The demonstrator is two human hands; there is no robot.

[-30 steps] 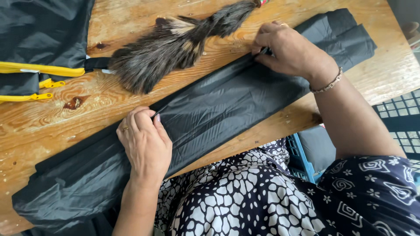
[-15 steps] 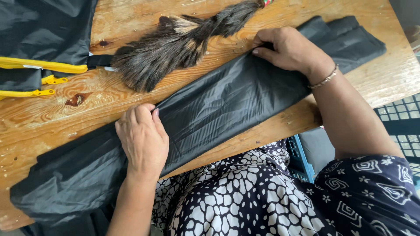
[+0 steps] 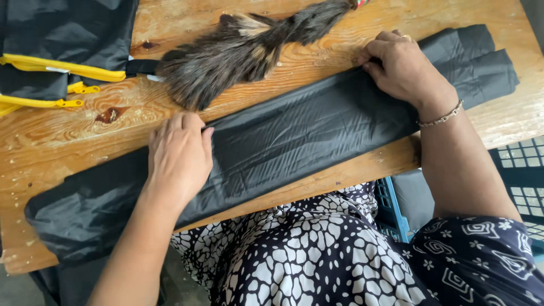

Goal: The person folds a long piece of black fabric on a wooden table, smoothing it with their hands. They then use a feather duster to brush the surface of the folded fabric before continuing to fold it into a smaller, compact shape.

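Black fabric (image 3: 300, 133) (folded), hands (image 3: 180, 156) pressing

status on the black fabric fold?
Done: black fabric lies as a long narrow folded strip across the wooden table. In hand: left hand and right hand press its upper edge flat. Left: both ends look bunched, strip not folded shorter.

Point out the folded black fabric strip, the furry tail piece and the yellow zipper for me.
folded black fabric strip (image 3: 294, 133), head view, its flat middle.
furry tail piece (image 3: 232, 59), head view, its bushy middle.
yellow zipper (image 3: 68, 68), head view, its upper band.
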